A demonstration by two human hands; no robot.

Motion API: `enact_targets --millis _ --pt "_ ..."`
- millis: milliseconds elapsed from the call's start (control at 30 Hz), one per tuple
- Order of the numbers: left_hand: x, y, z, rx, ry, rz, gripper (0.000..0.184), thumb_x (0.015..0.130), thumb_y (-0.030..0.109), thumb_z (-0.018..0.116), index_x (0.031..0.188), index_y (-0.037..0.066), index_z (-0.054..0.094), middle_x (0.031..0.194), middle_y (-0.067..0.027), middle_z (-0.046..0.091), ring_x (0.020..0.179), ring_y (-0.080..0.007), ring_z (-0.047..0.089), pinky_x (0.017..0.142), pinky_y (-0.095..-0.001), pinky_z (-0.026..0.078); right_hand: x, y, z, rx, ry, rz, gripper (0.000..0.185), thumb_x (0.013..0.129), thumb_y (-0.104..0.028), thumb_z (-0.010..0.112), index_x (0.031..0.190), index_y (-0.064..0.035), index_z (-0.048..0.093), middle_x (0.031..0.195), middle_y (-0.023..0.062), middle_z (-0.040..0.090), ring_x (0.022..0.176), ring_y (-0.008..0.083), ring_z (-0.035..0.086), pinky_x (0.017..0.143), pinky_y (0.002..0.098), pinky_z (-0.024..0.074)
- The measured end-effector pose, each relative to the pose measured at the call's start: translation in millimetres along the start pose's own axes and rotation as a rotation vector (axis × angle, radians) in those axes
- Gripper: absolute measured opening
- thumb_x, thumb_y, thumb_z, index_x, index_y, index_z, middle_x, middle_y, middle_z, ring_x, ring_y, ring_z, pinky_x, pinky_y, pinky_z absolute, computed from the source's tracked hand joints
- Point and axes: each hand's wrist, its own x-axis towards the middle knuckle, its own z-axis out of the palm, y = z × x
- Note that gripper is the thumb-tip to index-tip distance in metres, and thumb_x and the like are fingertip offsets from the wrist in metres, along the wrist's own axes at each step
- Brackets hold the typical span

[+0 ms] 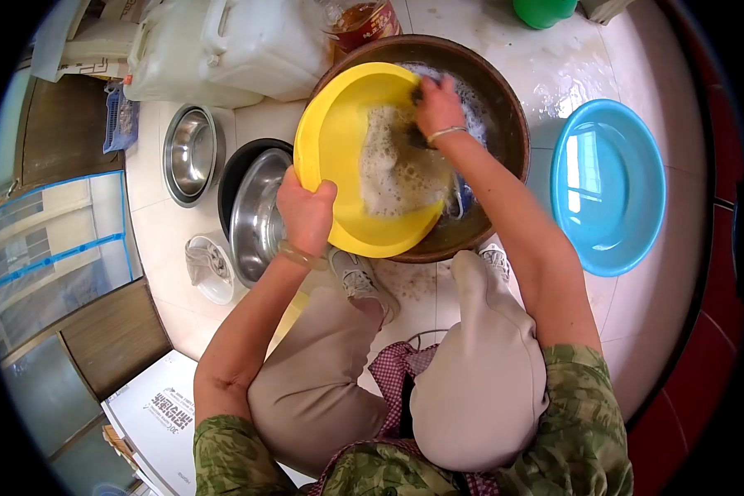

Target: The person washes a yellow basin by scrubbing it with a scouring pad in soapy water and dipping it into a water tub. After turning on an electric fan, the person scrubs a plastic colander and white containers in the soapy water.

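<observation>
From where I stand, the seated person has a yellow plastic basin (331,140) tipped over the big round brown tub (517,132), its body slanting across the tub's left part. The left hand (306,211) grips the basin's rim at the near left side, the fingers curled over the edge and the thumb lying against the wall. The right hand (440,107) is at the basin's far right edge, its fingers bent in around something dark; what exactly they pinch or press I cannot tell, as the hand is blurred. Foamy, brownish water (401,169) lies inside the basin, and more white suds show in the tub beyond it. Something blue and white (461,198) sits in the tub just beside the basin's lower right edge. To the right of the tub, on the tiled floor, stands a light blue oval basin (608,236) with a glossy, reflective inside. On the left are a shiny steel bowl (260,207) against a black basin (230,178), another steel bowl (192,153) farther left, and a small white bucket (217,291) with a cloth in it. White plastic jugs (264,45) and a red-labelled bottle (362,23) stand beyond.
</observation>
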Motion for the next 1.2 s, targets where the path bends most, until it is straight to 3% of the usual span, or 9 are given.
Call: enact_targets --millis 67,300,400,500,700,767,900,967,1200 --pt "0 -1 2 -0.023 0.020 0.011 0.024 0.072 0.001 0.060 0.096 -0.003 0.060 0.084 -0.0096 0.067 0.074 -0.0168 0.062 0.069 -0.0292 0.049 -13 56 13 -0.045 -0.099 0.111 0.038 0.078 -0.008 0.059 0.116 -0.0081 0.056 0.118 0.0267 0.045 0.099 0.0454 0.057 0.086 0.0486 0.0489" --pt "-2 6 9 -0.082 -0.009 0.053 0.023 0.073 0.000 0.059 0.096 -0.003 0.061 0.087 -0.0092 0.067 0.076 -0.0165 0.062 0.071 -0.0287 0.049 -104 65 28 -0.113 -0.267 0.419 0.040 0.083 -0.014 0.057 0.116 0.0069 0.053 0.123 0.0279 0.047 0.100 0.0462 0.058 0.092 0.0457 0.0468" --pt "-7 22 12 -0.011 -0.017 0.103 0.023 0.073 0.001 0.060 0.095 -0.003 0.060 0.083 -0.0115 0.067 0.073 -0.0194 0.062 0.070 -0.0306 0.050 -120 61 42 -0.519 -0.585 0.158 0.045 0.084 -0.024 0.057 0.118 0.0055 0.056 0.124 0.0292 0.051 0.107 0.0449 0.056 0.097 0.0433 0.0447" --pt "-17 34 9 0.208 -0.054 0.227 0.018 0.071 0.001 0.062 0.088 -0.002 0.057 0.078 -0.0161 0.064 0.069 -0.0287 0.062 0.065 -0.0356 0.049 -120 63 39 -0.249 -0.824 0.118 0.053 0.076 -0.041 0.068 0.107 0.0012 0.064 0.117 0.0307 0.056 0.112 0.0436 0.053 0.096 0.0438 0.0444" --pt "-26 30 -22 0.432 -0.144 0.577 0.021 0.068 0.001 0.067 0.073 0.001 0.047 0.068 -0.0188 0.055 0.064 -0.0397 0.055 0.056 -0.0426 0.045 -83 53 -28 -0.041 -0.326 0.316 0.096 0.071 -0.031 0.079 0.142 0.0010 0.024 0.130 0.0243 0.050 0.115 0.0392 0.054 0.098 0.0427 0.0453" --pt "-28 33 -34 0.542 -0.162 0.784 0.023 0.066 0.001 0.069 0.071 0.002 0.047 0.066 -0.0174 0.053 0.060 -0.0377 0.054 0.053 -0.0415 0.043 -68 67 -33 0.183 0.038 0.077 0.089 0.070 -0.024 0.081 0.142 -0.0052 0.033 0.130 0.0215 0.051 0.112 0.0351 0.057 0.093 0.0393 0.0488" --pt "-24 49 -58 0.575 -0.190 1.063 0.026 0.063 0.002 0.071 0.067 0.005 0.046 0.062 -0.0138 0.049 0.055 -0.0345 0.051 0.048 -0.0407 0.040 -28 56 -55 0.583 0.015 -0.140 0.059 0.072 -0.018 0.079 0.128 -0.0126 0.058 0.121 0.0119 0.063 0.099 0.0214 0.064 0.084 0.0285 0.0515" --pt "-25 64 -70 0.572 -0.200 1.163 0.026 0.062 0.003 0.071 0.065 0.005 0.046 0.061 -0.0121 0.048 0.054 -0.0330 0.051 0.048 -0.0405 0.040 -25 47 -68 0.613 -0.095 -0.185 0.050 0.075 -0.014 0.076 0.122 -0.0100 0.062 0.112 0.0118 0.068 0.096 0.0203 0.067 0.085 0.0286 0.0514" --pt "-36 108 -112 0.661 -0.148 1.374 0.019 0.065 0.001 0.070 0.069 0.006 0.051 0.063 -0.0095 0.049 0.055 -0.0266 0.051 0.047 -0.0348 0.041 -47 -9 -138 0.497 0.294 -0.548 0.049 0.077 -0.010 0.069 0.125 -0.0102 0.059 0.112 0.0141 0.067 0.101 0.0268 0.066 0.086 0.0308 0.0519"
